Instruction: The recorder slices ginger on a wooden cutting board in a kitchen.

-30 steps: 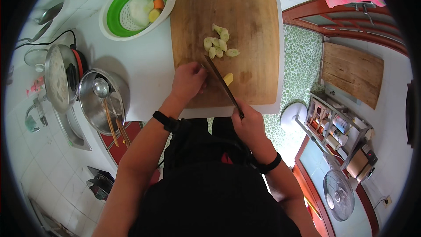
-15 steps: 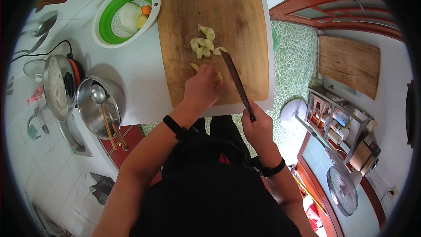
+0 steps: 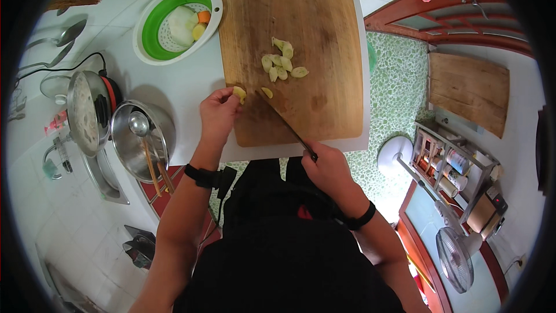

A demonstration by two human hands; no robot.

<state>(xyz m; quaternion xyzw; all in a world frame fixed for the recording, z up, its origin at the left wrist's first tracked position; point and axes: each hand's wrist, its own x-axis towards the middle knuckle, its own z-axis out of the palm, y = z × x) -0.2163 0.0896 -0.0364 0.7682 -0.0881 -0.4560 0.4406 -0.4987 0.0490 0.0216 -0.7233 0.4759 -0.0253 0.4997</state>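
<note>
Pinched in the fingers of my left hand (image 3: 219, 117), at the left edge of the wooden cutting board (image 3: 327, 17), is a small yellow piece of what looks like ginger (image 3: 240, 93). My right hand (image 3: 329, 165) grips a kitchen knife (image 3: 285, 124) by its handle at the near edge. Seen almost edge-on, the blade slants forward and left over the board. Just beyond its tip lies a thin yellow slice (image 3: 266, 92). Farther up the board sits a loose group of pale green vegetable slices (image 3: 282, 65).
Left of the board stands a green and white colander (image 3: 153, 28) holding a white chunk, orange pieces and a yellow piece. A steel bowl (image 3: 168, 119) with a ladle (image 3: 138, 123) and a pan (image 3: 84, 113) are at the left. A fan (image 3: 454, 258) stands at the lower right.
My left hand has moved left to the board's edge with the yellow piece. The knife has swung left, its tip now beside the yellow slice, away from the pale green slices.
</note>
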